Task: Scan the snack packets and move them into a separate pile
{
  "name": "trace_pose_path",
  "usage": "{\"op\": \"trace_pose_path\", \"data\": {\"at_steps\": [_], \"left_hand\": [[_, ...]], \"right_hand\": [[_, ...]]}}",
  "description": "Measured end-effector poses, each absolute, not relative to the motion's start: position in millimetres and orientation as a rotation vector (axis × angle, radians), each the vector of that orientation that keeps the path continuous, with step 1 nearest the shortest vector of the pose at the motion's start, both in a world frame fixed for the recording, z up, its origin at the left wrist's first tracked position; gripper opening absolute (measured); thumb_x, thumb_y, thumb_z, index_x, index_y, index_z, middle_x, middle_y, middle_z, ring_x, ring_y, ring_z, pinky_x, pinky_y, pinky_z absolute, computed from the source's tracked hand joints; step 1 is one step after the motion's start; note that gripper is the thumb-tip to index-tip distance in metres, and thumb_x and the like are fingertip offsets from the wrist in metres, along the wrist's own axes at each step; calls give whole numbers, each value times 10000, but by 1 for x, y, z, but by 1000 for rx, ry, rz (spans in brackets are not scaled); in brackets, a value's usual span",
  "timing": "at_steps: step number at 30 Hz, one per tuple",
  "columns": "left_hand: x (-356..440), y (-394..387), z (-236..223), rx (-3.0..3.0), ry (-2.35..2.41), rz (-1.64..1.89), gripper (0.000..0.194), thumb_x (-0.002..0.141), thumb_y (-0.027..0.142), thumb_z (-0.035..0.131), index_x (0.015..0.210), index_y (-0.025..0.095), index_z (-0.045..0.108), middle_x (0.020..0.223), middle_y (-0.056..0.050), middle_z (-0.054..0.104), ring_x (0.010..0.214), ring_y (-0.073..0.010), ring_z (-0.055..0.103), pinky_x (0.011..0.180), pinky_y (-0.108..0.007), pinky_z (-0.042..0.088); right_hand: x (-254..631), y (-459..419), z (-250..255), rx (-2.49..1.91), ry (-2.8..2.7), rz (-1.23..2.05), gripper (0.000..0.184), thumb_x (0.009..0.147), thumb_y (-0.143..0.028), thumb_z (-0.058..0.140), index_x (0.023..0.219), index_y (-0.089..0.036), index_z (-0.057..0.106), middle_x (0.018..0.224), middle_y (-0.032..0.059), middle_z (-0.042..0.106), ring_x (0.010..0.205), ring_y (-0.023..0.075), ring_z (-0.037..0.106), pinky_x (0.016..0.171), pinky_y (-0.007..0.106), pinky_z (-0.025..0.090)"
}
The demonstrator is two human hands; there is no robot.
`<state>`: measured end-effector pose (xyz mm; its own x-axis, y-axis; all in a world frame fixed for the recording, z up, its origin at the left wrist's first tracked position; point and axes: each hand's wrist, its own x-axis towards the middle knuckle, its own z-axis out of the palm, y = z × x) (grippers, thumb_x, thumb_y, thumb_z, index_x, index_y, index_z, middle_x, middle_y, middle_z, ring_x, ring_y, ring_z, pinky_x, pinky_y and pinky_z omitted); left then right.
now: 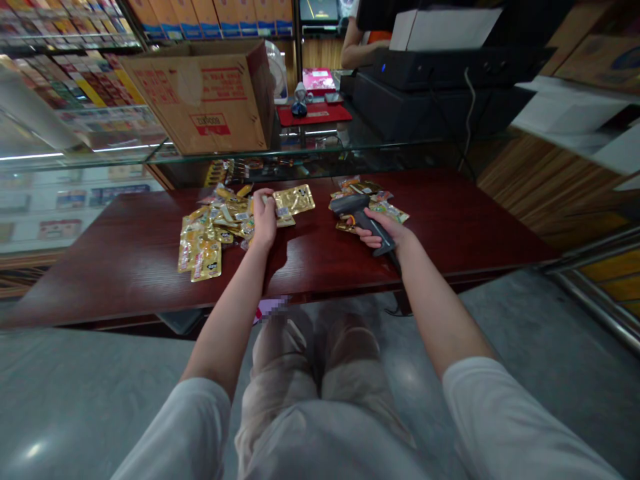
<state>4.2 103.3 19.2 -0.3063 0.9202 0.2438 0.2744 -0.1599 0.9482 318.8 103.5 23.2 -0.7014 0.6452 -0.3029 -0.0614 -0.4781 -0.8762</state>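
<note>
My right hand (383,230) is wrapped round the handle of a dark grey barcode scanner (367,220), whose head points left. My left hand (265,215) is closed on a gold foil snack packet (296,199), which sticks out to the right of the fingers. Left of that hand spreads a pile of gold snack packets (205,237), some overlapping and shiny. Behind and under the scanner lies a smaller heap of packets (393,211), partly hidden by it. Both heaps rest on a dark red wooden table (320,260).
A large cardboard box (215,97) stands on the glass counter (310,143) behind the table. Black equipment (435,100) sits at the back right, with a co-worker's arm (356,47) beside it. A red mat (315,115) lies on the counter.
</note>
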Motion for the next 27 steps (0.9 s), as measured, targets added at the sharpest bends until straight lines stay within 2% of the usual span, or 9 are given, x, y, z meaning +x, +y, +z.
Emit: {"op": "trace_pose_path", "data": {"at_steps": [3, 6, 9, 12, 17, 20, 23, 25, 27], "left_hand": [[0, 99, 17, 1514, 1871, 1559, 240, 961, 166, 442, 1190, 221, 485, 1254, -103, 608, 1265, -231, 577, 1141, -349, 428], [3, 92, 14, 1658, 1985, 1441, 325, 931, 132, 443, 1243, 213, 483, 1286, -128, 618, 1279, -258, 591, 1155, -387, 413], [9, 86, 15, 1733, 2029, 1319, 348, 930, 154, 441, 1269, 200, 499, 1302, -142, 640, 1288, -289, 600, 1173, -430, 389], [14, 79, 18, 1764, 2142, 1204, 368, 924, 179, 438, 1280, 166, 532, 1297, -167, 668, 1296, -329, 593, 1217, -516, 308], [20, 73, 20, 1785, 2404, 1054, 424, 883, 218, 494, 1285, 126, 590, 1391, -228, 621, 1400, -398, 487, 1234, -618, 230], [21, 72, 20, 1878, 2444, 1080, 483, 860, 181, 521, 1336, 120, 573, 1500, -239, 532, 1453, -396, 429, 1265, -621, 176], [24, 73, 18, 2087, 2282, 1100, 431, 884, 152, 512, 1308, 164, 595, 1495, -200, 539, 1473, -363, 417, 1294, -612, 109], [30, 77, 16, 2242, 2099, 1076, 378, 909, 143, 493, 1266, 175, 614, 1462, -187, 564, 1454, -341, 446, 1294, -593, 141], [43, 83, 14, 2363, 1905, 1015, 342, 933, 156, 480, 1247, 165, 618, 1436, -188, 582, 1402, -329, 499, 1259, -559, 260]], "right_hand": [[322, 102, 25, -863, -1249, 2173, 429, 1009, -620, 500, 1069, -196, 534, 592, -86, 426, 355, 68, 250, 334, 180, 254], [324, 101, 24, -850, -1236, 2169, 430, 1001, -618, 519, 1080, -196, 540, 588, -88, 424, 354, 69, 245, 338, 182, 265], [326, 99, 20, -854, -1218, 2179, 405, 1011, -592, 508, 1080, -194, 539, 592, -83, 434, 357, 73, 252, 342, 187, 279], [327, 98, 17, -852, -1176, 2148, 369, 1027, -551, 483, 1081, -190, 534, 593, -81, 429, 361, 76, 260, 346, 188, 283], [330, 99, 14, -791, -1148, 2122, 322, 1020, -502, 508, 1107, -192, 522, 596, -84, 429, 364, 76, 274, 345, 185, 281], [330, 103, 13, -762, -1166, 2140, 319, 1007, -508, 540, 1093, -202, 514, 598, -83, 441, 364, 73, 277, 342, 182, 287], [329, 105, 13, -750, -1177, 2137, 315, 1002, -517, 557, 1062, -213, 506, 597, -85, 443, 362, 68, 280, 341, 177, 288], [329, 105, 15, -746, -1177, 2124, 308, 1003, -515, 557, 1044, -215, 503, 591, -87, 437, 358, 64, 275, 340, 174, 282], [330, 104, 17, -736, -1167, 2099, 294, 1008, -503, 547, 1030, -214, 501, 585, -89, 431, 357, 60, 264, 338, 169, 271]]}}
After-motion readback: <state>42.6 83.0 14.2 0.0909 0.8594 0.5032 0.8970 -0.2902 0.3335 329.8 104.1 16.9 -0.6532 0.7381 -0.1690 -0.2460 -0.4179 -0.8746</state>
